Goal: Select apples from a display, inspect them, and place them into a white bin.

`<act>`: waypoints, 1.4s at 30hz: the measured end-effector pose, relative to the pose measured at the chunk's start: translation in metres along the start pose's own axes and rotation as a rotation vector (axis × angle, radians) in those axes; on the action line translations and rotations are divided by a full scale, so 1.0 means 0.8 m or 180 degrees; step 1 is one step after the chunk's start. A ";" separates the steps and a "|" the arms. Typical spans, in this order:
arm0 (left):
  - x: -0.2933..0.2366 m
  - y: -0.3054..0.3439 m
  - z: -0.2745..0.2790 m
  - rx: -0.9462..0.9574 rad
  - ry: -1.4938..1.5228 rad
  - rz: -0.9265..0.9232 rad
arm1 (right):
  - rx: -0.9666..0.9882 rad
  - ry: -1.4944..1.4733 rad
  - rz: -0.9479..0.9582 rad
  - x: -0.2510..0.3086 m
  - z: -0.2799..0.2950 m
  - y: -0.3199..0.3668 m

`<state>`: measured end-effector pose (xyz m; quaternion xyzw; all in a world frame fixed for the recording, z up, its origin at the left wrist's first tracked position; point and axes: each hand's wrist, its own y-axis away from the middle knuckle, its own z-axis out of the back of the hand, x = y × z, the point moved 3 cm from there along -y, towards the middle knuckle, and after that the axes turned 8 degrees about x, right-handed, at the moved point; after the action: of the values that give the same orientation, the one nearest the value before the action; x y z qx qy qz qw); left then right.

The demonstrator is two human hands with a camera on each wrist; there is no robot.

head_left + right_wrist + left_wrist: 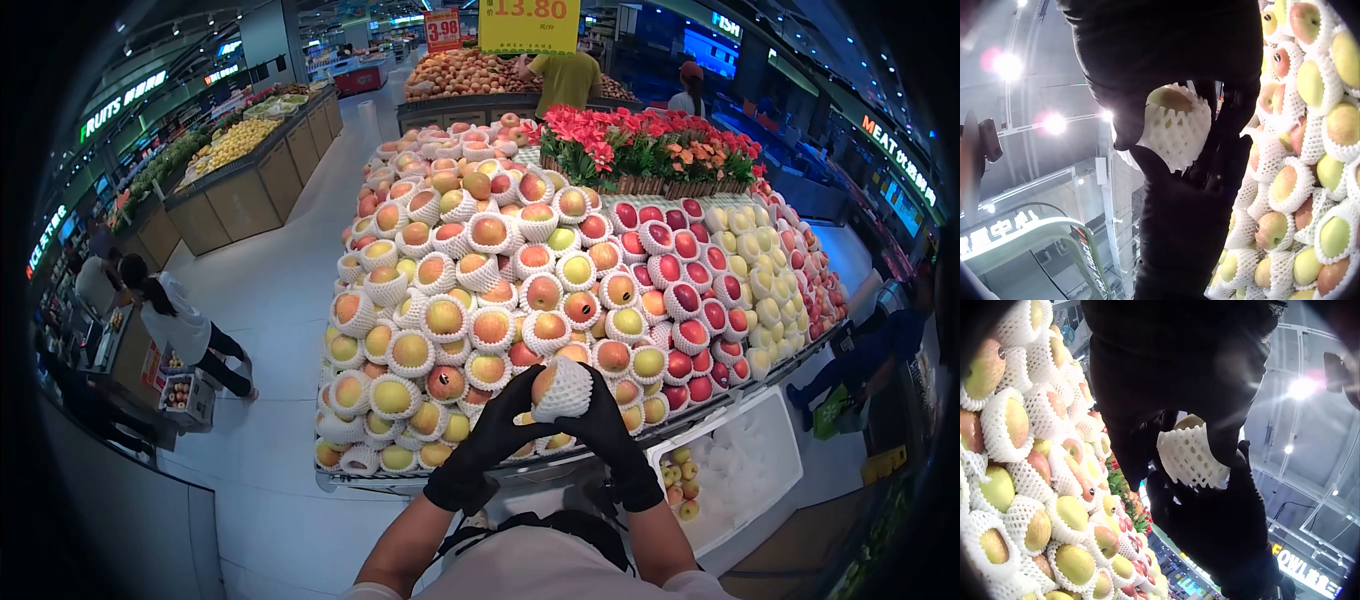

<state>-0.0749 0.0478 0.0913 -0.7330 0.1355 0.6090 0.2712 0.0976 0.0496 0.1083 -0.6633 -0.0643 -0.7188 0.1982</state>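
Between my two black-gloved hands is an apple [543, 383] in a white foam net sleeve [566, 391], held up over the front of the fruit display. My left hand [500, 425] grips it from the left, with fingers and thumb curved round it. From the other side my right hand [603, 425] grips the sleeve. Both wrist views show the netted apple [1175, 128] enclosed by dark gloves, much of its surface hidden by them. Right behind the hands lie many more apples [410, 350] in foam nets.
A white bin [745, 470] with loose apples and foam nets stands at the right front. Red apples [690, 333] and pale yellow fruit [765, 290] fill the display's right side. Red flowers [640, 145] line its back. Several people are about, one in a white top [180, 310] at left.
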 end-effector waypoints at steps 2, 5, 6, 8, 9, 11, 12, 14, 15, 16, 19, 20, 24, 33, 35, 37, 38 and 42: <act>0.007 0.010 0.016 -0.0066 -0.0085 -0.0076 | 0.0311 -0.0149 -0.0167 -0.006 -0.008 -0.006; -0.004 0.025 0.036 -0.0289 -0.0521 -0.0206 | 0.0356 -0.0014 -0.0247 0.001 -0.025 -0.014; -0.009 0.030 0.040 -0.0372 -0.0714 -0.0242 | 0.0331 0.0016 -0.0151 0.011 -0.033 -0.014; -0.008 0.036 0.050 -0.0391 -0.0639 -0.0328 | 0.0323 0.0162 -0.0074 0.017 -0.045 -0.018; -0.010 0.039 0.053 -0.0369 -0.0676 -0.0341 | 0.0342 0.0275 -0.0091 0.017 -0.049 -0.020; -0.014 0.041 0.058 -0.0346 -0.0734 -0.0364 | 0.0524 0.0403 -0.0177 0.022 -0.051 -0.027; -0.016 0.041 0.060 -0.0346 -0.0752 -0.0371 | 0.0542 0.0632 -0.0052 0.022 -0.051 -0.030; -0.015 0.040 0.062 -0.0347 -0.0777 -0.0383 | 0.0576 0.1091 0.0198 0.019 -0.046 -0.033; -0.013 0.040 0.063 -0.0403 -0.0637 -0.0295 | 0.0557 0.0773 0.0344 0.027 -0.045 -0.036; -0.013 0.039 0.063 -0.0419 -0.0722 -0.0274 | 0.0640 0.0776 0.0282 0.024 -0.042 -0.040; -0.021 0.033 0.053 -0.0526 -0.0926 -0.0222 | 0.0908 0.0777 0.0184 0.016 -0.025 -0.049; -0.026 0.029 0.051 -0.0587 -0.0950 -0.0269 | 0.0968 0.0740 0.0223 0.016 -0.020 -0.055; -0.033 0.022 0.041 -0.0791 -0.1035 -0.0330 | 0.1165 0.0505 0.0148 0.017 -0.006 -0.061; -0.030 -0.002 0.026 -0.0921 -0.1122 -0.0404 | 0.1093 0.0710 0.1292 0.012 0.018 -0.077; -0.031 -0.009 0.025 -0.0894 -0.1248 -0.0382 | 0.1086 0.0740 0.1310 0.011 0.021 -0.080; -0.035 -0.012 0.024 -0.0863 -0.1510 -0.0421 | 0.1081 0.0769 0.1227 0.010 0.023 -0.079; -0.036 -0.014 0.025 -0.0858 -0.1690 -0.0449 | 0.1078 0.0788 0.1191 0.010 0.024 -0.079; -0.028 -0.016 0.032 -0.0879 -0.2110 -0.0538 | 0.1047 0.0825 0.1172 0.014 0.028 -0.082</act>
<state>-0.0940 0.0699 0.1128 -0.5342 -0.1042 0.8013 0.2483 0.0939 0.1154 0.1326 -0.5253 -0.0325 -0.7294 0.4370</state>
